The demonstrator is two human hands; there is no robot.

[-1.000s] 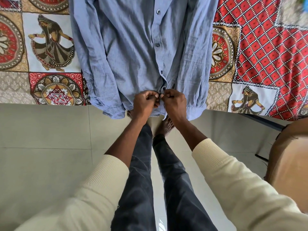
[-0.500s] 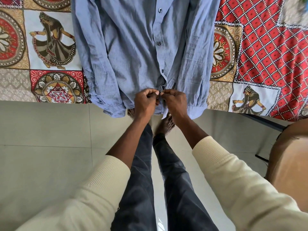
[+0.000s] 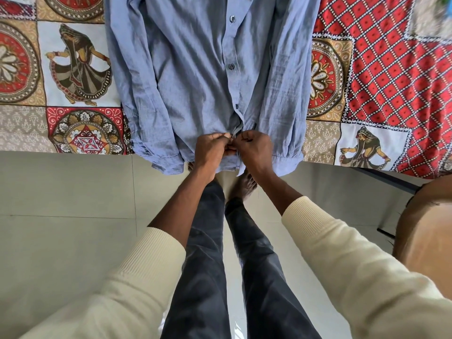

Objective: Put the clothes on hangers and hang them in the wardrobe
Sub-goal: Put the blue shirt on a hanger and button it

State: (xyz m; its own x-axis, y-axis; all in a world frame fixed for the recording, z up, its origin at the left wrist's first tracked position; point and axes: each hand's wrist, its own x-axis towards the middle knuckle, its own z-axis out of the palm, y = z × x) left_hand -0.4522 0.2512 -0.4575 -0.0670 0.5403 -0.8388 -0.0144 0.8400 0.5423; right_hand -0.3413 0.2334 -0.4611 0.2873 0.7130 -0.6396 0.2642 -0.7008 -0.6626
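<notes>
At the near edge of the patterned bedspread (image 3: 73,69), a blue button-up shirt (image 3: 195,77) lies face up and flat, its hem and both cuffs hanging just over that edge toward the tiled floor (image 3: 61,192). The person's left hand (image 3: 211,151) and right hand (image 3: 255,150) meet at the bottom of the shirt's front placket, each with fingers curled and pinching one side of the fabric, knuckles almost touching; by the look of it they are working the lowest button, though the button itself and its hole are covered by the fingers. Above the hands, along the placket, two dark buttons (image 3: 231,66) appear done up. The cloth looks thin, soft and creased, so it should weigh little, fold wherever it is not supported and slide easily off a smooth hanger; the sensible places to take it would be the shoulders or collar rather than the loose hem. Those parts lie beyond the top edge of the view, so whether a hanger already sits inside the shirt cannot be told. No wardrobe is in sight, and a blurred brown shape to the right of the bedspread cannot be identified.
</notes>
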